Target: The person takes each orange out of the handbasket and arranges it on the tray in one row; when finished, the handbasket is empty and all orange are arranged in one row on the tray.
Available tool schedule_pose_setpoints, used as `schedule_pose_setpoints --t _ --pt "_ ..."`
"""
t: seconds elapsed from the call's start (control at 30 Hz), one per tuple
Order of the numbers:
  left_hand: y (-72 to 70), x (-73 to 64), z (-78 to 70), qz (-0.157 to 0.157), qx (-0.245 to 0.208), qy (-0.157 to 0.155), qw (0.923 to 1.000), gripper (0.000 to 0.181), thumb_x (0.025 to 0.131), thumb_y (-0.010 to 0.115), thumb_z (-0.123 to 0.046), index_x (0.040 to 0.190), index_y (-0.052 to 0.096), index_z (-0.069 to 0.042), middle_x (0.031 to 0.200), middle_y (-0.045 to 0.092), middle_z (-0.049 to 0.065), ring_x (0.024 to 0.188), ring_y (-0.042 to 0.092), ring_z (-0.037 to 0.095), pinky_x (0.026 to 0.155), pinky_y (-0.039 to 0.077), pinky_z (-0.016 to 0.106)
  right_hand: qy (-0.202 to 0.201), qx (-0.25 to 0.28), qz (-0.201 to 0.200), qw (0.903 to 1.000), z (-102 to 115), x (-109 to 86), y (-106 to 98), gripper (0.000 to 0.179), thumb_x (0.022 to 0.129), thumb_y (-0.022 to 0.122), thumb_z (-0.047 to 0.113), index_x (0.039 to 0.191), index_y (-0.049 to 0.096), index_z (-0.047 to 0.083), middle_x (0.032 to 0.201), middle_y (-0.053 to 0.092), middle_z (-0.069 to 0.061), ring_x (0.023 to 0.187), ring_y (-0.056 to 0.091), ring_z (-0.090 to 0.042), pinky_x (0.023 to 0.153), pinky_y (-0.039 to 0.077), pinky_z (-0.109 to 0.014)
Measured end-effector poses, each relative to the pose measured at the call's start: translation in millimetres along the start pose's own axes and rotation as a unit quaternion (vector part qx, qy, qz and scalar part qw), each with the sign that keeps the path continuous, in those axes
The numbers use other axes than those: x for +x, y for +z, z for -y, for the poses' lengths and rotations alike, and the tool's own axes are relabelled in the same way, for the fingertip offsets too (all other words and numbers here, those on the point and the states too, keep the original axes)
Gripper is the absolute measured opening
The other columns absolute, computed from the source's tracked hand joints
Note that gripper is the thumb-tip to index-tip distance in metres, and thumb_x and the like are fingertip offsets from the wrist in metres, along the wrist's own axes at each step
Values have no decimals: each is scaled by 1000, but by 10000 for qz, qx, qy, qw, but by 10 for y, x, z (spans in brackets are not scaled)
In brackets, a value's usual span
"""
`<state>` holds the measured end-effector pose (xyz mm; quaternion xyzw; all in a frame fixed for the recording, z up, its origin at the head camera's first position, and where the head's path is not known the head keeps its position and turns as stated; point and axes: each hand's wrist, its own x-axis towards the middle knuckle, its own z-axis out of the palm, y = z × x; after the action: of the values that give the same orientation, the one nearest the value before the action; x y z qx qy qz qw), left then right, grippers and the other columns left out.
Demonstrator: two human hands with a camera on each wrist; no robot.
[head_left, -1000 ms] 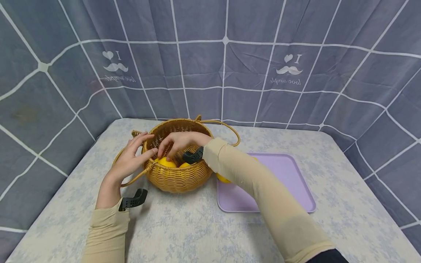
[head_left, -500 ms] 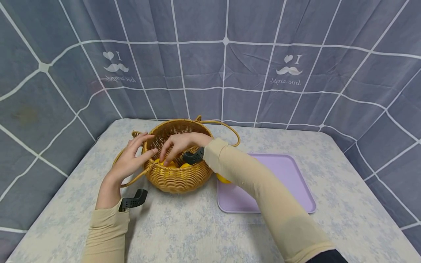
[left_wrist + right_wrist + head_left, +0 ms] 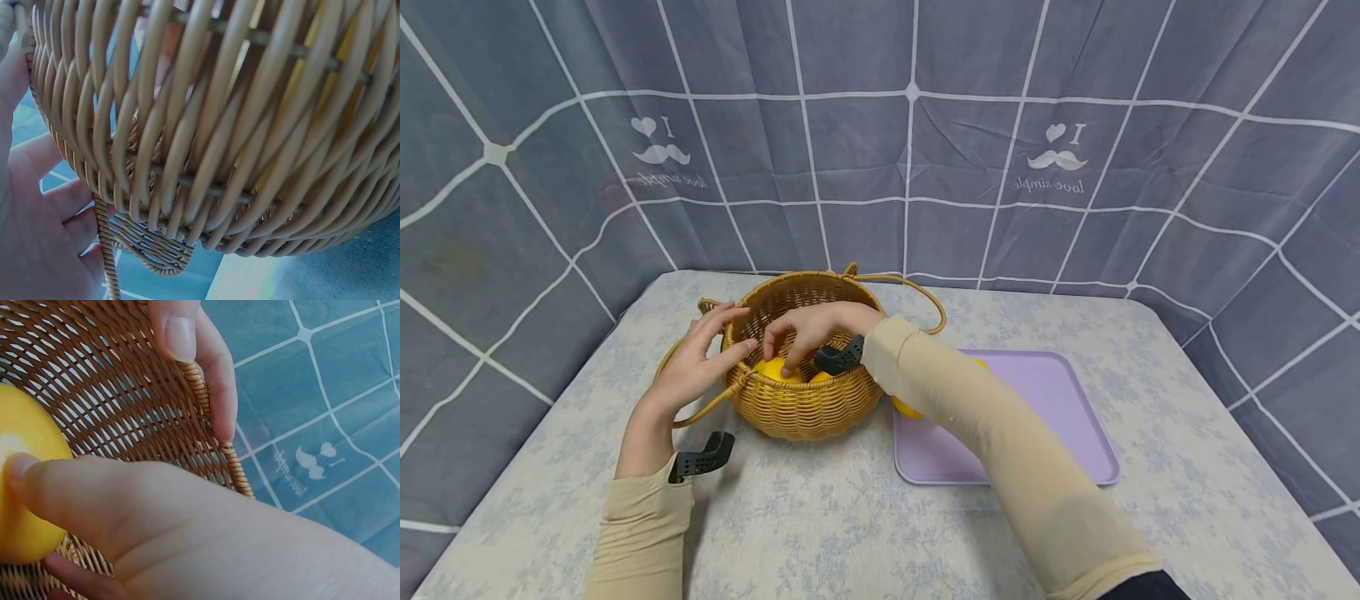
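Observation:
A brown wicker basket [image 3: 805, 412] stands on the table, left of centre. My left hand [image 3: 696, 367] holds its left rim; in the right wrist view the thumb laps over the rim, with a finger outside it. Inside the basket, my right hand [image 3: 808, 327] grips a smooth, oval yellow fruit [image 3: 28, 512]. Its thumb [image 3: 56, 481] presses on the fruit's side, and other fingers show beneath, partly hidden. Beside that fruit a second yellow piece [image 3: 822, 377] peeks over the front rim.
A lilac tray [image 3: 1037, 467] lies to the right, partly under my right forearm. On it, a yellow item [image 3: 906, 408] shows beside the sleeve. Two thin handles [image 3: 925, 292] of the basket splay out to the sides. A grey-blue checked curtain [image 3: 970, 150] hangs behind the table.
My right hand's fingers have shifted slightly on the yellow fruit, and more of the fruit shows than half a second ago. My left hand and the basket stay in place.

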<state>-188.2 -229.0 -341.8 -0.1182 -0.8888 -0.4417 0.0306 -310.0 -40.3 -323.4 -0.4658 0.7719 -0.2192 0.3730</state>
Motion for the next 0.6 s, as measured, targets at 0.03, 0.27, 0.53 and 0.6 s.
schedule_pose_setpoints --t 0.03,0.27,0.53,0.6 --pt "-1 -1 3 6 -2 14 10000 58 95 55 -35 145 36 -13 156 11 5 142 -4 32 99 13 72 2 59 41 10000 6 -3 -1 35 84 71 14 117 60 14 122 51 3 80 49 -13 66 45 -23" --pt "10 0 28 -47 -17 103 9999 58 95 55 -37 144 37 -12 156 13 5 142 -3 33 99 12 72 138 225 324 9991 13 -15 -1 56 81 66 6 134 53 20 134 48 9 97 49 -12 72 47 -24" --pt "18 7 37 -62 -16 125 9999 58 95 55 -37 143 38 -11 156 13 5 142 -3 33 99 12 72 134 315 426 9985 -10 -21 -5 60 79 63 4 136 52 20 137 47 7 104 47 -10 79 46 -23" --pt "19 8 33 -62 -14 128 9999 58 95 55 -37 143 38 -11 156 13 5 142 -3 33 99 12 72 129 475 431 9979 -13 -26 -5 59 79 62 1 134 53 18 135 48 6 102 48 -11 77 47 -25"
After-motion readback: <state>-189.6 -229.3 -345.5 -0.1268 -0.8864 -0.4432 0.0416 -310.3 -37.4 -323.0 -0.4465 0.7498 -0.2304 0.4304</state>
